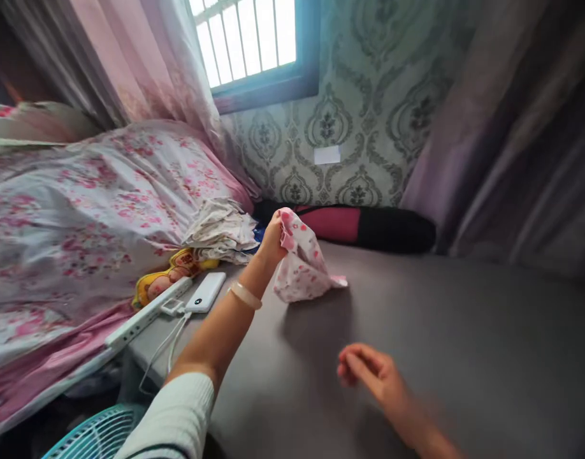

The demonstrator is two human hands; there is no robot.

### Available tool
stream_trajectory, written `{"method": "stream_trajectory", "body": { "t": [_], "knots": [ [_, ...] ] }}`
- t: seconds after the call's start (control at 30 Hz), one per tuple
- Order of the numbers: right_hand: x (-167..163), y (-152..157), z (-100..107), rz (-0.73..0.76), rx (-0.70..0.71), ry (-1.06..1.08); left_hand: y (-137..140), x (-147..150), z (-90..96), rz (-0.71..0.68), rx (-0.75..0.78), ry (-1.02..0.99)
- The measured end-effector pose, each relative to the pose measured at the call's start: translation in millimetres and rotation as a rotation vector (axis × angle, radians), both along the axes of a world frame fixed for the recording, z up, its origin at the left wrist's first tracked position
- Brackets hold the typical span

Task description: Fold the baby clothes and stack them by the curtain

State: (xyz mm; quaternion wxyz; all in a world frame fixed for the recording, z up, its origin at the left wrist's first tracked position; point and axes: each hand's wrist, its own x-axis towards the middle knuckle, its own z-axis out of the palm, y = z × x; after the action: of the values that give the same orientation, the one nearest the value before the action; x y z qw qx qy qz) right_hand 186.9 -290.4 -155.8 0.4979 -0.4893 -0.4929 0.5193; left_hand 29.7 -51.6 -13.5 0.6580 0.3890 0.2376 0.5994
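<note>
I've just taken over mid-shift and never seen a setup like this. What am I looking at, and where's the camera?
There is no machine here: these are a person's bare hands. The single picture comes from a camera worn on their head, looking forward and down. The left hand grips a pink-and-white printed cloth above a grey surface. The right hand is nearer the camera, fingers curled, with nothing visible in it. Along the wall lies a long black-and-red roll; to the left are crumpled fabric, a white device and a power strip.
</note>
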Motion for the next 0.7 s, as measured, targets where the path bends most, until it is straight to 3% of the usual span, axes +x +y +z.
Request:
{"method": "stream_trajectory", "body": {
  "t": [0.1,0.17,0.23,0.37,0.47,0.6,0.63,0.7],
  "knots": [
    [14,18,42,-0.337,0.236,-0.109,-49,19,-3.6,-0.142,0.089,0.090],
    [18,32,63,-0.477,0.395,-0.179,-78,29,-4.1,-0.202,0.132,0.153],
    [15,45,73,-0.461,0.467,-0.194,-99,35,-5.7,-0.224,0.168,0.220],
    [0,64,69,-0.221,0.370,-0.041,-109,31,-18.0,-0.167,0.211,0.419],
    [-3,78,62,-0.319,0.341,0.054,-111,13,-34.2,0.087,0.222,0.502],
    [5,97,65,-0.507,0.329,0.086,-141,-6,-64.0,0.665,0.281,0.555],
    [7,101,68,-0.535,0.324,0.081,-153,-6,-73.0,0.758,0.287,0.585],
    [9,106,75,-0.568,0.325,0.071,-173,0,-91.3,0.783,0.313,0.671]
  ]
}}
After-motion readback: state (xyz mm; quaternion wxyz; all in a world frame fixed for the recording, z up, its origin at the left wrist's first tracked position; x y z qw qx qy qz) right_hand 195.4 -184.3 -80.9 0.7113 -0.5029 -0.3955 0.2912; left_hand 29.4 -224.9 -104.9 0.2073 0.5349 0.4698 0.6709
